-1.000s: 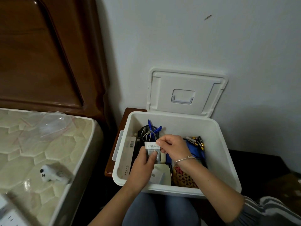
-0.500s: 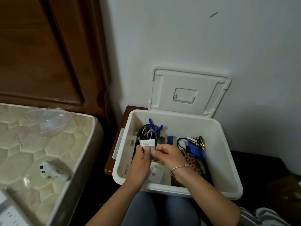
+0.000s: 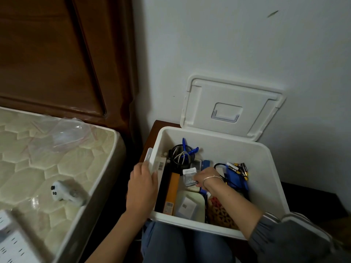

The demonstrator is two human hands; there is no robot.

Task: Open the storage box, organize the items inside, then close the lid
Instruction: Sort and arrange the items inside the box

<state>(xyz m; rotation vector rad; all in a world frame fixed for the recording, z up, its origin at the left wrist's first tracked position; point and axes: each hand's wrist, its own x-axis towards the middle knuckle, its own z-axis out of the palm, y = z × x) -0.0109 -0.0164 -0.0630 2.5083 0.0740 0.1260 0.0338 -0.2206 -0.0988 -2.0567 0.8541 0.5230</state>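
The storage box [image 3: 266,164], set on a wooden stand [image 3: 161,124], is already opened. Its left rim is gripped by the left hand [image 3: 142,185], and a white packet [image 3: 190,175] is pinched by the right hand [image 3: 206,177]. Sorting appears unfinished; the lid [image 3: 201,103] is yet to be closed.

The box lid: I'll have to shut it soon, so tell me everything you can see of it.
The lid is white plastic, rectangular with rounded corners, a raised border ridge and a square middle recess holding a clear handle. It stands open, nearly upright behind the box, lower edge at the back rim, leaning against the white wall. A hinge cannot be made out. Neither hand touches it: the left hand holds the box's left rim, the right hand pinches a packet inside.
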